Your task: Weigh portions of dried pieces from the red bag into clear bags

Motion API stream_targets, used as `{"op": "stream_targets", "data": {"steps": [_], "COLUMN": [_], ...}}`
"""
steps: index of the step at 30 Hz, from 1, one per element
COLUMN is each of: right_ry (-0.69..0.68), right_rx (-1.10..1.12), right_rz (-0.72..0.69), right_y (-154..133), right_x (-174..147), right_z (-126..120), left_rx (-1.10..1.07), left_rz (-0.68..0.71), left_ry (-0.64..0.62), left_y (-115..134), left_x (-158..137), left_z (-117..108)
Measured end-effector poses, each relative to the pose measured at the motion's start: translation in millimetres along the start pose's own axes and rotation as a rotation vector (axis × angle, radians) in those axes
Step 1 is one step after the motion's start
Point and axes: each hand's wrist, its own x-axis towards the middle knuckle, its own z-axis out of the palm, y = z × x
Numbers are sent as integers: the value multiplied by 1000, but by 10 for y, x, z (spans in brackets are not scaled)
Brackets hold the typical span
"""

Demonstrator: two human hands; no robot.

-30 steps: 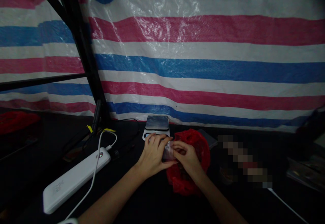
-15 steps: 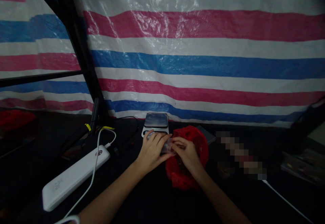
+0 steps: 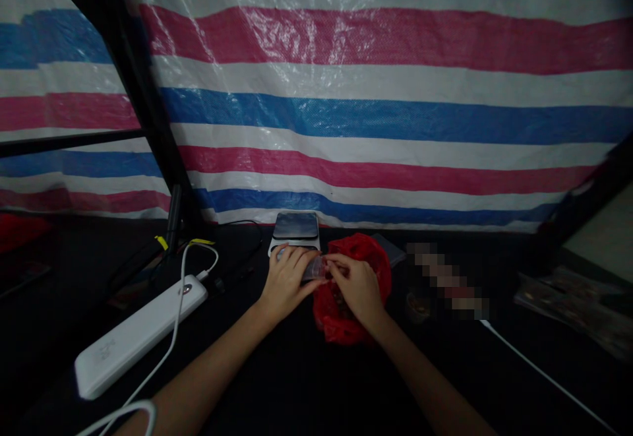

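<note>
A small clear plastic bag point(image 3: 312, 269) is held between my hands, in front of a digital scale point(image 3: 295, 226). My left hand point(image 3: 287, 281) is closed on the bag from the left, its fingers over the top and thumb below. At the bag's right end, my right hand point(image 3: 360, 287) pinches near its edge. Whether the right fingertips hold only the bag or also something small is hard to see in the dim light. Below the right hand sits an open red plastic bag point(image 3: 329, 330) with dark contents that I cannot make out.
To the left lies a white power bank point(image 3: 141, 337) with a white cable point(image 3: 177, 317). A small clear container point(image 3: 418, 307) stands right of the red bag, beyond it a blurred-out object with a white cable. Flat packets point(image 3: 568, 301) lie far right. Striped sheeting point(image 3: 386, 116) hangs behind.
The view has turned slightly, so everything sits further left and a little higher. Both hands stay on the clear bag, with the right fingers still at its edge.
</note>
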Motion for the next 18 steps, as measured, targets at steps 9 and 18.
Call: {"op": "stream_targets", "data": {"steps": [9, 18], "right_ry": [240, 39], "right_rx": [-156, -338], "right_rz": [53, 272], "right_y": [182, 994], "right_x": [-637, -825], "right_z": [-1364, -1230], "left_rx": [-50, -196], "left_rz": [2, -117], "left_ry": [61, 39], "left_y": [-42, -24], "left_x": [8, 5], "left_z": [43, 94]}}
